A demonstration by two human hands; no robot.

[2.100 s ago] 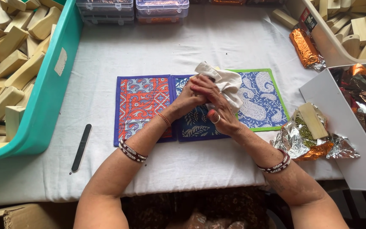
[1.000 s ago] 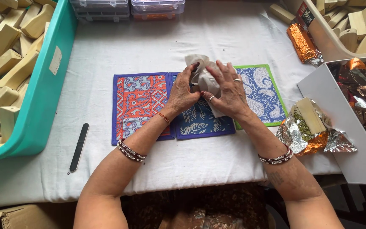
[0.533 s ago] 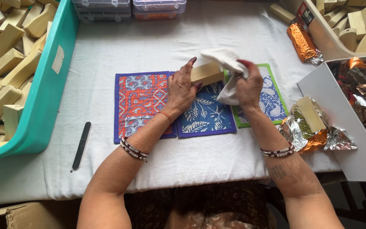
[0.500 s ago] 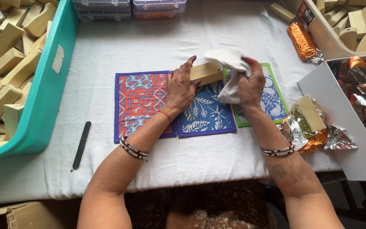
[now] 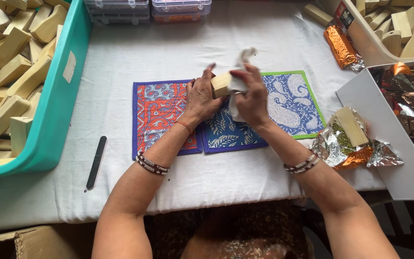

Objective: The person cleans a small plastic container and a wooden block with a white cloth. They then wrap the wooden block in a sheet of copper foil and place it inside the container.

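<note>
Above the blue patterned mat (image 5: 231,132), left hand (image 5: 201,98) fingers grip a pale bar (image 5: 221,84) while right hand (image 5: 252,98) clutches a white cloth (image 5: 241,67); vigorous rubbing could dislodge the bar.

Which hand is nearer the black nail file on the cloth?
Left. The left hand grips the pale block right of the black nail file, closer to it. The right hand, holding the white cloth, is farther right.

Pale block (image 5: 221,84) mostly covered by both hands, white cloth (image 5: 243,72) blurred, teal crate (image 5: 58,96) cut off at left edge, white tray (image 5: 384,144) cut off at right edge.
</note>
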